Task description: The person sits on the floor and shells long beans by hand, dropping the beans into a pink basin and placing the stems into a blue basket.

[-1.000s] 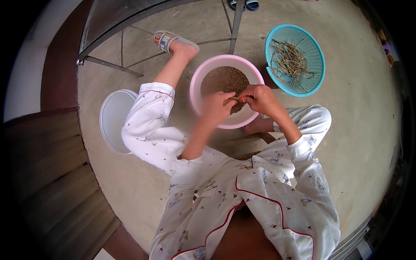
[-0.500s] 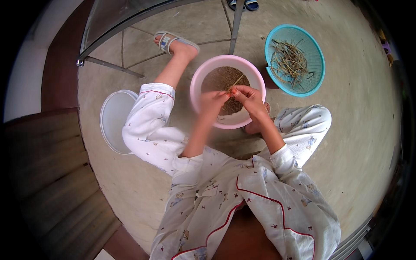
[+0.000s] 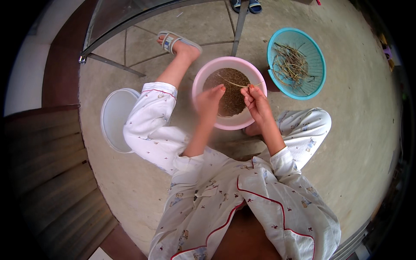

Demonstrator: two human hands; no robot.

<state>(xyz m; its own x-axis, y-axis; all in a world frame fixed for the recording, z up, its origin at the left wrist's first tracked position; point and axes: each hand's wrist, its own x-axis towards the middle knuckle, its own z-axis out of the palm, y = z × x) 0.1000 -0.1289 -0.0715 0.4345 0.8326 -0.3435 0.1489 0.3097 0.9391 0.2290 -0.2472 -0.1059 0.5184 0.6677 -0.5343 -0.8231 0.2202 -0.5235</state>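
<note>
A pink-rimmed basin (image 3: pixel 198 83) stands between my feet with a layer of small brown seed-like grains (image 3: pixel 229 104) in it. My right hand (image 3: pixel 258 104) pinches a long, thin, dry stalk or pod (image 3: pixel 234 83) between thumb and fingers, over the right side of the basin. The stalk reaches leftward across the grains. Over the basin's left side is my left hand (image 3: pixel 209 100), smeared by motion, its thumb tip pointing up. Whether it holds anything is hidden by the blur. The two hands are apart.
To the right of the basin, a turquoise basket (image 3: pixel 318 56) holds a tangle of dry stalks (image 3: pixel 292 63). A white bucket or tub (image 3: pixel 115 121) lies by my left leg. A metal-framed table or rack (image 3: pixel 130 17) stands at the far left. Blue slippers (image 3: pixel 255 6) are beyond.
My hands were together over the basin and have moved apart. The stalk now lies more level in my right hand, and my left hand has shifted slightly left.
</note>
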